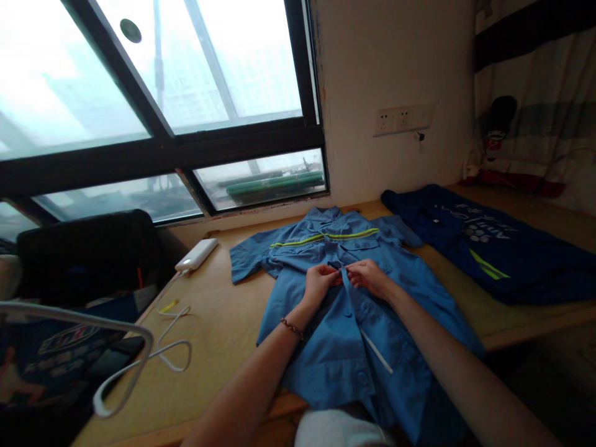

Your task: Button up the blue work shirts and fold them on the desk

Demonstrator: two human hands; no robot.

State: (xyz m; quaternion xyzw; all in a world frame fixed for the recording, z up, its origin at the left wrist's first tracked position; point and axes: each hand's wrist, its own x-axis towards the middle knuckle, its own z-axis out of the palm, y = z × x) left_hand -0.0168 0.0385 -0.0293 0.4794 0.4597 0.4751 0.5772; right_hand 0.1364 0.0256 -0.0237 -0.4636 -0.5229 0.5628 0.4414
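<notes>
A blue short-sleeved work shirt [321,347] lies front up on the wooden table, its collar toward the wall and a yellow reflective stripe across the chest. My left hand [321,282] pinches the front edge of the shirt at mid-chest, below the stripe. Close beside it, my right hand [367,276] grips the opposite front edge along the button placket. The fingertips of both hands nearly meet there. Below them the two front panels hang apart, with buttons showing on the left one. Whether a button sits between my fingers is hidden.
A folded dark blue garment [465,242] with white print lies at the right of the table [218,335]. To the left are a white power bank [196,256] and a looped white cable [174,347]. A black bag [88,254] stands beyond the left edge, under the window.
</notes>
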